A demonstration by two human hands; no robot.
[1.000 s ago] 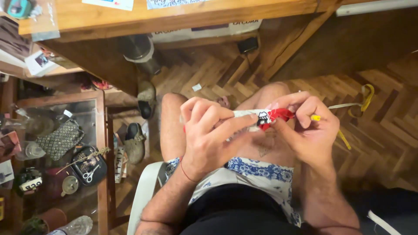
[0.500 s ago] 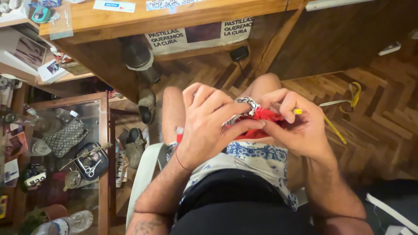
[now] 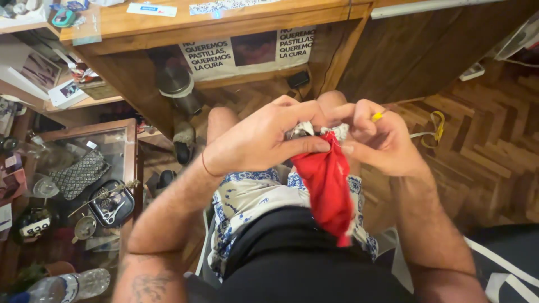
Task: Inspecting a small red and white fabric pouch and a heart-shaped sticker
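A red piece of cloth (image 3: 325,188) hangs down over my lap from between both hands. My left hand (image 3: 261,137) pinches its top edge, where a bit of white and grey patterned fabric (image 3: 303,129) shows. My right hand (image 3: 382,140) holds the same top edge from the right, with a small yellow thing (image 3: 378,116) sticking out between its fingers. Both hands are close together above my knees. I sit in blue-and-white patterned shorts (image 3: 247,196) and a black top.
A wooden desk (image 3: 236,19) with papers runs across the top. A glass-topped side table (image 3: 84,185) at the left holds scissors, a patterned pouch and small objects. A plastic bottle (image 3: 62,286) lies at bottom left. A yellow cord (image 3: 435,129) lies on the parquet floor.
The red cloth, bunched small between my fingers before, now hangs down long over my lap. My hands have stayed close together in front of my knees.
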